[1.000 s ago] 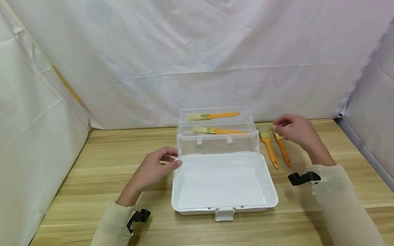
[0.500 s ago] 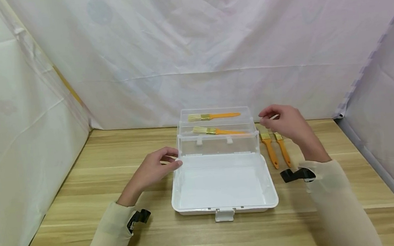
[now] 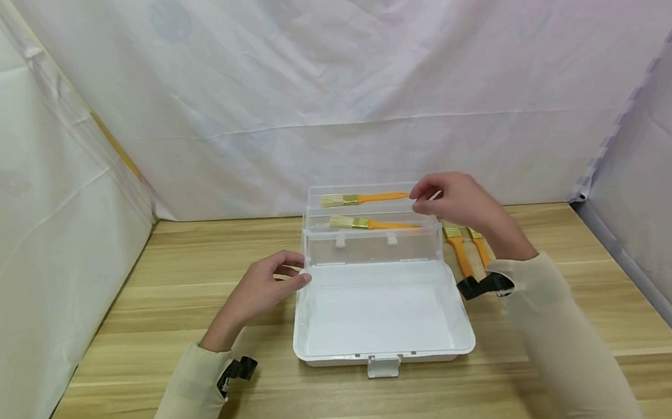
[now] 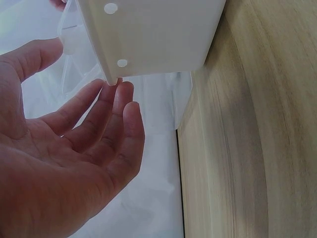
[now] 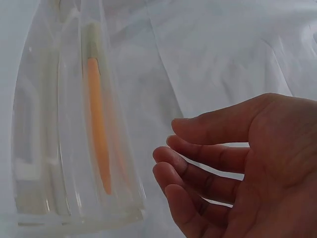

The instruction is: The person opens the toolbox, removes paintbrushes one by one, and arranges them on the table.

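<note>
Slack left hand (image 3: 267, 285) touched the box (image 3: 384, 320); empty right hand (image 3: 464, 201) hung by its light-looking rear brush (image 3: 372, 197), best pinched mid-handle

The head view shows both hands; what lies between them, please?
Between the left hand and right hand, the head view shows clear plastic tiers holding two brushes.

"Where's the head view from?"
"Above, facing forward and down, far enough back to frame the box (image 3: 384, 320)."
"And the wrist views?"
"Close in: the left faces the box's side, the right its trays (image 5: 70, 124). Head and right share those trays."
</note>
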A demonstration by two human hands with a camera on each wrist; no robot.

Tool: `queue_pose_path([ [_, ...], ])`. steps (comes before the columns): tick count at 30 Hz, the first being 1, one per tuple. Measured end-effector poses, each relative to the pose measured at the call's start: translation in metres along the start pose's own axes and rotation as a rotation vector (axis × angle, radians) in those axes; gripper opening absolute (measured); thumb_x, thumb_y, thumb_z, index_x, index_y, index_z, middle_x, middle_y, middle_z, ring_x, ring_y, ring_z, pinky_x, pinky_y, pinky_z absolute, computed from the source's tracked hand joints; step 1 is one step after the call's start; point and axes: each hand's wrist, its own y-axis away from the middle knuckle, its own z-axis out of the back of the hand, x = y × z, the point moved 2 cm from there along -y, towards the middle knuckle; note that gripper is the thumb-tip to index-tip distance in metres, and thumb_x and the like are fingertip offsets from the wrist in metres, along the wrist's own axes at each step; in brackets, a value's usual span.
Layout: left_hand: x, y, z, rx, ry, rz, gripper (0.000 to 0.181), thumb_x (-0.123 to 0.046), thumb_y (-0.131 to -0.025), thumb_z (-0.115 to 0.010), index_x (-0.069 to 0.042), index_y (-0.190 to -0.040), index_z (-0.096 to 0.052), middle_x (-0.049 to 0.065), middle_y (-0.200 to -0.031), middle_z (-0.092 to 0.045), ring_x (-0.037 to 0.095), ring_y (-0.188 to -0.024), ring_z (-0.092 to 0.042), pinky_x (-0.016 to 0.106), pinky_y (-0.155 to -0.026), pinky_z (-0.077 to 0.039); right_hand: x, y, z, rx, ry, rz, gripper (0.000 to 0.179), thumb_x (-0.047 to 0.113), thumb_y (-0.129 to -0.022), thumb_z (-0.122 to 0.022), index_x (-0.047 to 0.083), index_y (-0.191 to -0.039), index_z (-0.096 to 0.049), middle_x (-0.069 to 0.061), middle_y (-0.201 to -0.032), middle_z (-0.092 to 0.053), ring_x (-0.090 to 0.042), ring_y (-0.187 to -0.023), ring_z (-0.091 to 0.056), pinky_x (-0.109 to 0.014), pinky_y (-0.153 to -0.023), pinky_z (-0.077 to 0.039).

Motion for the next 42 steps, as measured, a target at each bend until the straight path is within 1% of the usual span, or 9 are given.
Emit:
queue_pose_path([
  [4,0.000,0.001,0.000,0.000,-0.003,0.001,0.040,-0.029,-0.104,-0.078,-0.007,-0.136,-0.071,0.008,-0.126,-0.074,0.028,-0.117,-0.071,0.048,-0.096,-0.059,0.007,-0.011,-0.007,0.035,0.003,0.003,0.026,0.019,-0.107,-0.072,0.003,-0.127,-0.073,-0.013,-0.116,-0.071,-0.031,-0.097,-0.065,-0.039,-0.083,-0.057],
  [6,0.000,0.000,0.000,0.000,-0.003,0.000,0.040,-0.029,-0.104,-0.078,-0.007,-0.136,-0.071,0.007,-0.126,-0.074,0.028,-0.117,-0.070,0.048,-0.096,-0.059,0.010,-0.017,-0.010,0.051,0.004,0.007,0.024,0.017,-0.107,-0.072,0.003,-0.126,-0.073,-0.013,-0.114,-0.071,-0.030,-0.095,-0.065,-0.040,-0.083,-0.056],
  [9,0.000,0.000,0.000,0.002,-0.002,-0.003,0.040,-0.030,-0.104,-0.078,-0.007,-0.136,-0.071,0.007,-0.126,-0.074,0.028,-0.117,-0.070,0.049,-0.097,-0.058,0.013,-0.024,-0.014,0.077,0.005,0.021,0.023,0.015,-0.107,-0.071,0.002,-0.126,-0.074,-0.013,-0.114,-0.071,-0.032,-0.097,-0.066,-0.043,-0.086,-0.056],
  [16,0.000,-0.001,-0.001,0.004,0.005,-0.010,0.040,-0.030,-0.104,-0.078,-0.007,-0.136,-0.071,0.007,-0.126,-0.074,0.029,-0.118,-0.070,0.049,-0.097,-0.059,0.019,-0.034,-0.028,0.145,0.024,0.044,0.029,0.014,-0.107,-0.072,-0.001,-0.131,-0.073,-0.014,-0.120,-0.074,-0.033,-0.109,-0.067,-0.050,-0.097,-0.056],
  [21,0.000,-0.001,-0.001,0.005,0.006,-0.012,0.040,-0.030,-0.104,-0.078,-0.007,-0.136,-0.071,0.007,-0.126,-0.074,0.029,-0.118,-0.070,0.049,-0.097,-0.059,0.020,-0.038,-0.035,0.165,0.041,0.043,0.027,0.014,-0.107,-0.072,0.001,-0.130,-0.075,-0.012,-0.119,-0.076,-0.032,-0.109,-0.068,-0.050,-0.100,-0.056],
  [26,0.000,0.000,0.000,0.008,0.006,-0.010,0.041,-0.031,-0.104,-0.078,-0.007,-0.137,-0.070,0.007,-0.127,-0.074,0.029,-0.118,-0.070,0.049,-0.097,-0.059,0.024,-0.037,-0.038,0.171,0.059,0.052,0.025,0.015,-0.107,-0.072,0.003,-0.128,-0.076,-0.011,-0.119,-0.076,-0.032,-0.109,-0.068,-0.050,-0.098,-0.055],
  [29,0.000,0.000,0.000,0.008,0.002,-0.011,0.041,-0.031,-0.104,-0.078,-0.007,-0.137,-0.071,0.007,-0.127,-0.074,0.029,-0.118,-0.070,0.049,-0.097,-0.059,0.026,-0.037,-0.040,0.184,0.049,0.059,0.025,0.014,-0.107,-0.072,0.003,-0.128,-0.076,-0.011,-0.117,-0.077,-0.032,-0.108,-0.069,-0.051,-0.098,-0.055],
  [36,0.000,0.002,0.000,0.007,0.001,-0.015,0.041,-0.031,-0.104,-0.078,-0.007,-0.137,-0.071,0.006,-0.127,-0.074,0.028,-0.117,-0.070,0.049,-0.097,-0.058,0.027,-0.038,-0.044,0.209,0.063,0.088,0.026,0.016,-0.106,-0.073,0.003,-0.127,-0.076,-0.012,-0.115,-0.079,-0.033,-0.112,-0.071,-0.053,-0.101,-0.055],
  [42,0.000,0.002,-0.001,0.009,0.005,-0.014,0.040,-0.030,-0.104,-0.078,-0.007,-0.136,-0.071,0.007,-0.126,-0.074,0.028,-0.117,-0.070,0.049,-0.096,-0.059,0.028,-0.038,-0.045,0.219,0.086,0.116,0.026,0.016,-0.106,-0.071,0.001,-0.127,-0.077,-0.013,-0.115,-0.079,-0.034,-0.111,-0.072,-0.054,-0.100,-0.055],
])
